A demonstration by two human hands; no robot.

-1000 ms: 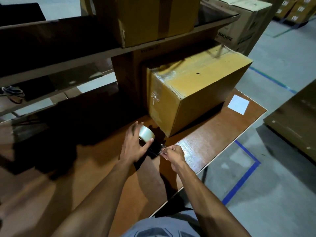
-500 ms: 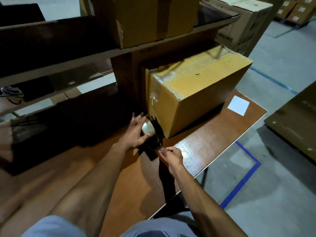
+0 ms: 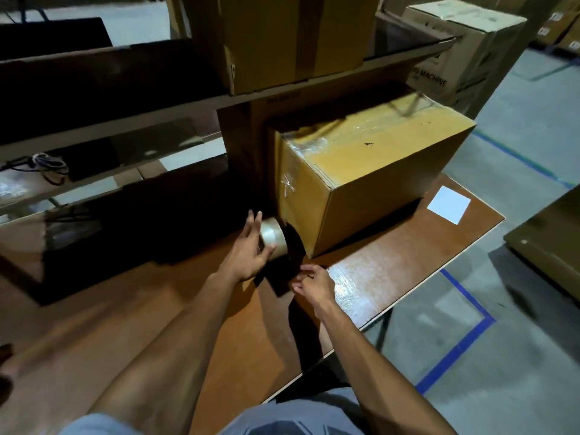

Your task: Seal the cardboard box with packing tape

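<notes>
A closed cardboard box (image 3: 370,180) lies on the brown table (image 3: 392,271), with clear tape along its top seam and down its near end face. My left hand (image 3: 248,249) grips a roll of clear packing tape (image 3: 272,238) just off the box's lower near corner. My right hand (image 3: 314,284) hovers a little nearer to me, thumb and fingers pinched together; any tape end between them is too faint to make out. A dark shadow lies between the two hands.
A shelf (image 3: 188,105) runs above the table and carries another cardboard box (image 3: 292,39). A white paper square (image 3: 448,204) lies on the table's right corner. More cartons (image 3: 464,48) stand on the floor at the right, beside blue floor lines (image 3: 461,343).
My left hand has carried the tape roll away from me, up to the box's lower near corner. My right hand has followed it a short way, still pinched.
</notes>
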